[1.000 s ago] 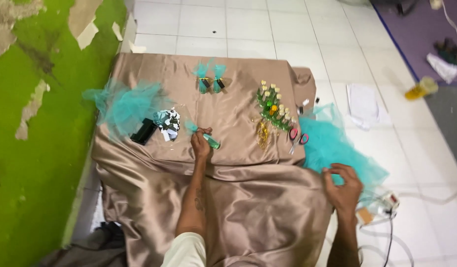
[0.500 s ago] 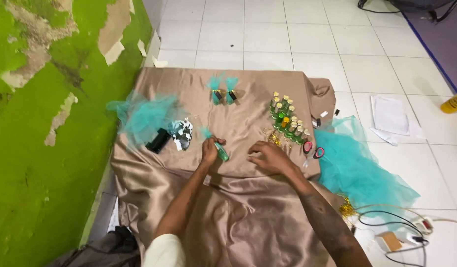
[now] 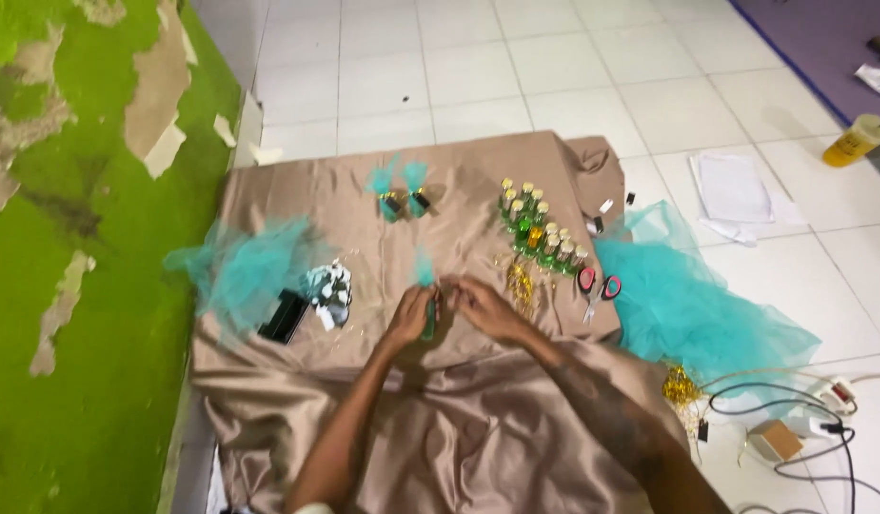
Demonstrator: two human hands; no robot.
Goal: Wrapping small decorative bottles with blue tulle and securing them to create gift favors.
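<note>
Working close together at the middle of the satin-draped bench (image 3: pixel 268 190), both hands meet over one small green bottle (image 3: pixel 428 324). The left hand (image 3: pixel 408 319) is wrapped round the bottle, fingers closed on it; the right hand (image 3: pixel 478 306) pinches at its top, just beside the left, where a tuft of teal netting (image 3: pixel 423 269) sticks up. How much of the bottle is glass and how much is wrapping is hard to tell, since the fingers cover most of it.

Taking that bottle as the landmark: beyond it and to the right stands a cluster of small green bottles with gold caps (image 3: pixel 537 227), too small to count surely. Between the cluster and the bottle lies a tangle of gold ribbon (image 3: pixel 520 282). Further right, near the cloth's edge, lie scissors with red handles (image 3: pixel 593 289). Straight beyond the bottle sit two finished bottles topped with teal netting (image 3: pixel 402 195). To its left there is a shiny silver-and-black heap (image 3: pixel 329 287), blurred past telling, touching a flat black object (image 3: pixel 285 316), and beyond those a loose puff of teal tulle (image 3: pixel 242 271).

Off the bench to the right, a big pile of teal tulle (image 3: pixel 692 305) spills on the tiled floor (image 3: pixel 573 67), with cables and a power strip (image 3: pixel 835 392) near it, partly cut off by the frame.
</note>
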